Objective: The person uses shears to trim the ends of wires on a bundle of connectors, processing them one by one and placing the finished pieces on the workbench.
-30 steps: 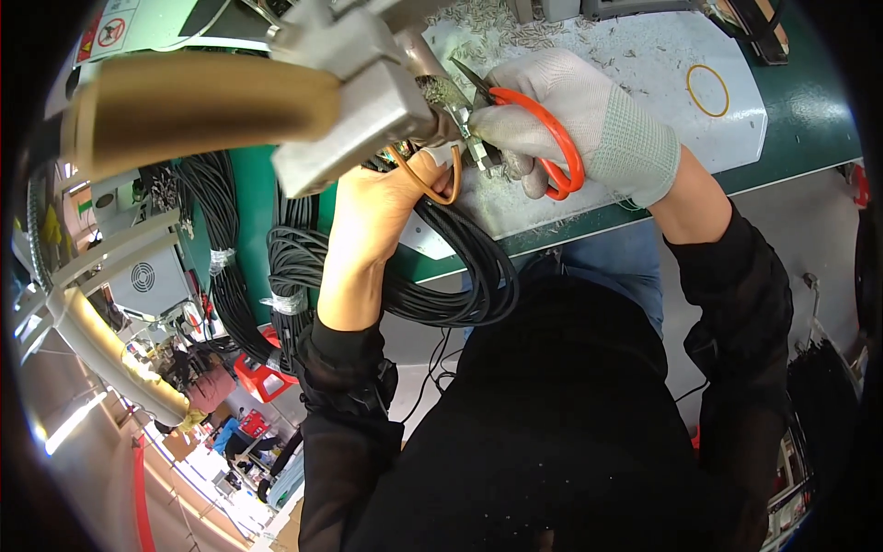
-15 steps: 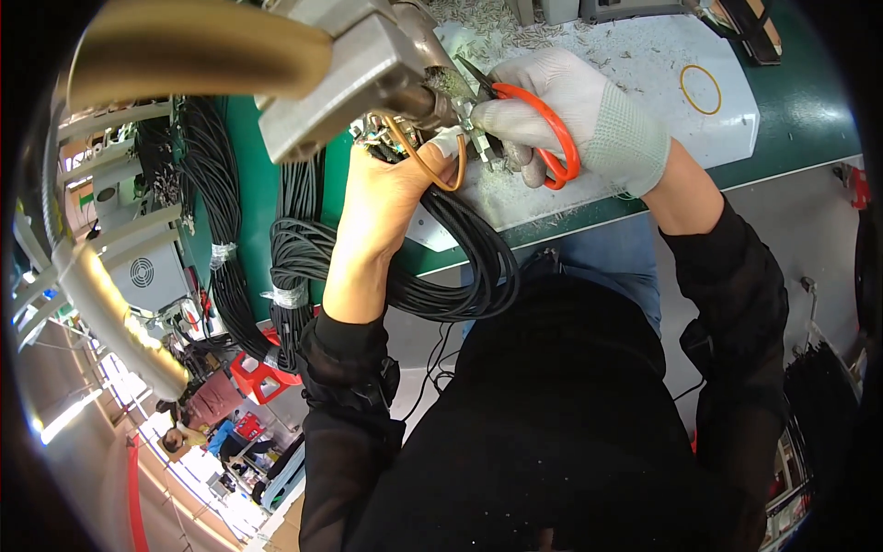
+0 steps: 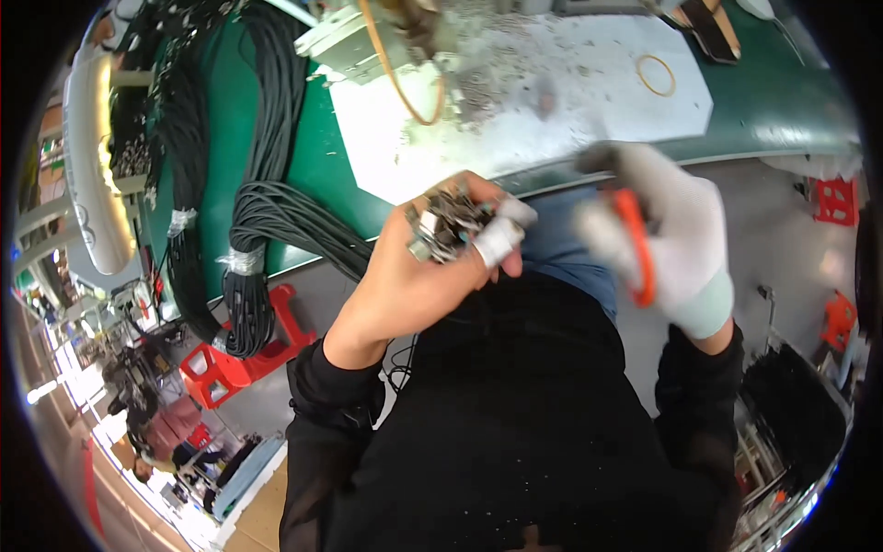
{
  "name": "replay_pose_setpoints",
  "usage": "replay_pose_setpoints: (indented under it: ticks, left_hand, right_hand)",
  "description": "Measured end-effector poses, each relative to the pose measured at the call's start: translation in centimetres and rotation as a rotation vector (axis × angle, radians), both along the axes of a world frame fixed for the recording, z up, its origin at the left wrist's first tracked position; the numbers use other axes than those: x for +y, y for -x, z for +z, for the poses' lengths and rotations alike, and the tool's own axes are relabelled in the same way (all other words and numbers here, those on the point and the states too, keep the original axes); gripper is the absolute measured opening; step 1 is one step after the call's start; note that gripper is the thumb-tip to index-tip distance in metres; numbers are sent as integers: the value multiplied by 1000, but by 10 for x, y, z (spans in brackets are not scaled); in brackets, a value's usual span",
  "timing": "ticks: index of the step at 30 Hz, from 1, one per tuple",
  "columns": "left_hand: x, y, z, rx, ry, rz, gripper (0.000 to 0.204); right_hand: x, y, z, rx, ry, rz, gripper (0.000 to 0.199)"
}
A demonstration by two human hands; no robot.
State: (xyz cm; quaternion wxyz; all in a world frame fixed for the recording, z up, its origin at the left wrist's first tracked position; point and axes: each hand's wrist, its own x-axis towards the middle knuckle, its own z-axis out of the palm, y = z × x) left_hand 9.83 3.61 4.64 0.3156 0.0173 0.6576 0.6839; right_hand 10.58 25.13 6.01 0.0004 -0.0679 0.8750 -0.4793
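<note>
My left hand (image 3: pixel 391 285), white tape on fingertips, is closed round a bunch of cable ends (image 3: pixel 451 225) tipped with small metal connectors, in front of the table edge. Black cable (image 3: pixel 303 221) runs from behind this hand to a looped, wrapped bundle on the left. In a white glove, my right hand (image 3: pixel 685 216) is off to the right, apart from the cable ends and blurred by motion. It grips scissors with red handles (image 3: pixel 636 248); their blades are smeared or hidden.
The green table (image 3: pixel 773 101) carries a white board (image 3: pixel 561 120) strewn with metal bits. A yellow band (image 3: pixel 656 75) lies on it. A metal machine (image 3: pixel 354 46) stands at the far side, a tan loop (image 3: pixel 423 110) beside it. At lower left is a red stool (image 3: pixel 248 363).
Both hands have come back from the machine toward my body. The left has brought the cable ends along; the right has swung right and down with the scissors. My view has shifted too.
</note>
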Motion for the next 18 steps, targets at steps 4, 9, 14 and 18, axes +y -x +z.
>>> replay_pose_setpoints:
  ticks: [4, 9, 14, 18]
  left_hand:
    - [9, -14, 7, 166, 55, -153, 16]
    - [19, -32, 4, 268, 40, 86, 17]
    - [27, -36, -1, 464, 56, 152, 16]
    - [26, -33, 5, 268, 3, 231, 17]
  right_hand:
    - [-12, -8, 8, -21, 106, 134, 22]
    - [1, -10, 16, -537, 403, 120, 18]
    - [0, -20, 11, -712, 591, 91, 16]
    - [-13, -28, -15, 498, -76, 50, 18]
